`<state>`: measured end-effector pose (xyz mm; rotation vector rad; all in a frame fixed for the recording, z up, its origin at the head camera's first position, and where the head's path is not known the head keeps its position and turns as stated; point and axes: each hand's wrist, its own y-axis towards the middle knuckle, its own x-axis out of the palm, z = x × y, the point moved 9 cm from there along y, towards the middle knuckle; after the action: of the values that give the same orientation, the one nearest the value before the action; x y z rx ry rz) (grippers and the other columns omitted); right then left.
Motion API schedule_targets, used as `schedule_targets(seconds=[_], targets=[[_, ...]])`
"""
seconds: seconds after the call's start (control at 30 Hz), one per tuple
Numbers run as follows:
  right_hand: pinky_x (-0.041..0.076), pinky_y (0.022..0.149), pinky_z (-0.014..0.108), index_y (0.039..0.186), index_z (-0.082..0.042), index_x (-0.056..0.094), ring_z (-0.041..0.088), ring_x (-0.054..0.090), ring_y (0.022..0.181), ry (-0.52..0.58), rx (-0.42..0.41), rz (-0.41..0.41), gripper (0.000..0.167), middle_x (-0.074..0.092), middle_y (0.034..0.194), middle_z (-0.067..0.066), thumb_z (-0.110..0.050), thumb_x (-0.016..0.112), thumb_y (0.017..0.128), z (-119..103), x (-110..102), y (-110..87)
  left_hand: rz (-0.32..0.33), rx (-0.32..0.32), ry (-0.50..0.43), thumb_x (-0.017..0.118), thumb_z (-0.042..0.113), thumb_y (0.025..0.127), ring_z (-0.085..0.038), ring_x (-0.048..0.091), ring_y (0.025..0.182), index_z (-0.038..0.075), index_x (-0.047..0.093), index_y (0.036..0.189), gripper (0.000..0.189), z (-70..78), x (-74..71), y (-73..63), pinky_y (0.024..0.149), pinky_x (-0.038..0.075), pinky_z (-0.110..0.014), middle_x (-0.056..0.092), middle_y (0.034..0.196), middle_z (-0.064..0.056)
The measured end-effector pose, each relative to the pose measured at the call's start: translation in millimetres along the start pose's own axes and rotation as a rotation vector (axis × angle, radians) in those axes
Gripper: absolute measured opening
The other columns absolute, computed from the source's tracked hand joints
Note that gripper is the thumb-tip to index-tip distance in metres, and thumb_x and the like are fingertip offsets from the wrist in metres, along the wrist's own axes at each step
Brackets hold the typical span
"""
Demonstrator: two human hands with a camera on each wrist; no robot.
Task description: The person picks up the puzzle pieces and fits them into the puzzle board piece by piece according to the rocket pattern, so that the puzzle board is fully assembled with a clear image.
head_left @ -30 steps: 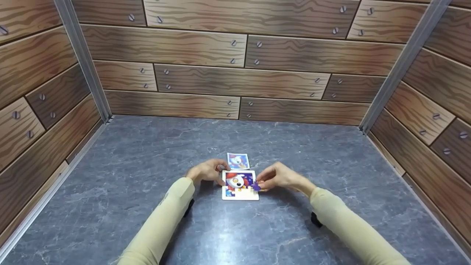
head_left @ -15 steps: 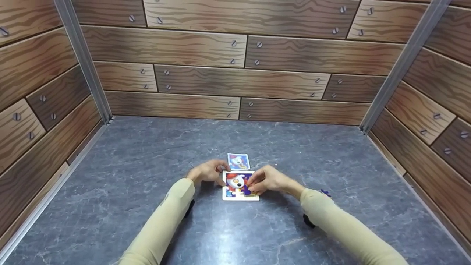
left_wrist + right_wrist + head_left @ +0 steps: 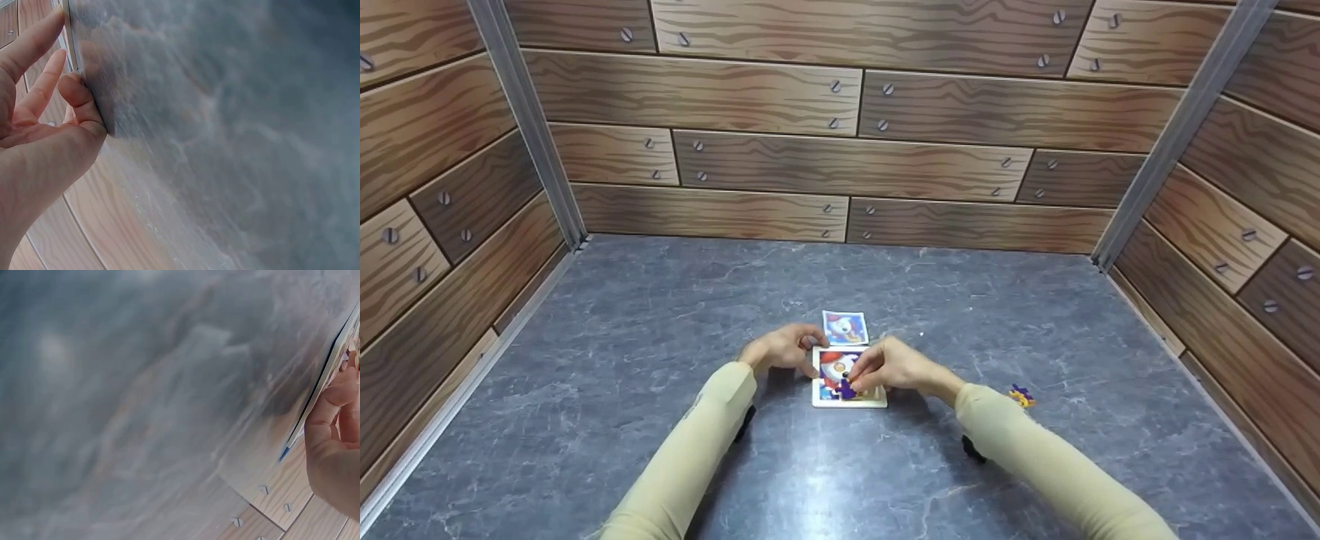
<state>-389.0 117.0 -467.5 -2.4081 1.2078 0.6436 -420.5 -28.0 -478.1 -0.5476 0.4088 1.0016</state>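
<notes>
A square jigsaw board (image 3: 831, 405) with a white rim lies on the grey marbled table, its picture showing a white cartoon face with a red top. Over its lower middle, thumb and fingers of my right hand (image 3: 896, 364) pinch a purple puzzle piece (image 3: 844, 390). At the board's left edge rests my left hand (image 3: 784, 349), thumb and forefinger apart, fingertips against the rim. The left wrist view has that hand (image 3: 45, 118) from behind, a straight forefinger and bent thumb at the edge. In the right wrist view the right hand (image 3: 337, 439) mostly hides the held piece.
Just beyond the board lies a small picture card (image 3: 845, 328) with a similar cartoon. Loose purple and yellow puzzle pieces (image 3: 1021, 396) lie by the right sleeve (image 3: 1035, 435). Wood-patterned walls (image 3: 840, 165) enclose the table on the back and both sides.
My right hand has carried the purple piece leftward from the board's right edge to its lower middle. Loose pieces have come into view beside the right sleeve. The left hand has stayed put.
</notes>
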Motion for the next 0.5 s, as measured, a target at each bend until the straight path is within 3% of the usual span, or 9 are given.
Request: schedule_targets(seconds=[0.5], targets=[[0.044, 0.051, 0.02, 0.093, 0.001, 0.075, 0.005, 0.055, 0.06, 0.0, 0.03, 0.005, 0.014, 0.072, 0.079, 0.003, -0.004, 0.077, 0.08, -0.1, 2.2, -1.8, -0.003, -0.015, 0.004, 0.078, -0.004, 0.073, -0.019, 0.049, 0.078, 0.011, 0.064, 0.112, 0.045, -1.0, 0.6, 0.9, 0.069, 0.042, -0.029, 0.053, 0.096, -0.006]])
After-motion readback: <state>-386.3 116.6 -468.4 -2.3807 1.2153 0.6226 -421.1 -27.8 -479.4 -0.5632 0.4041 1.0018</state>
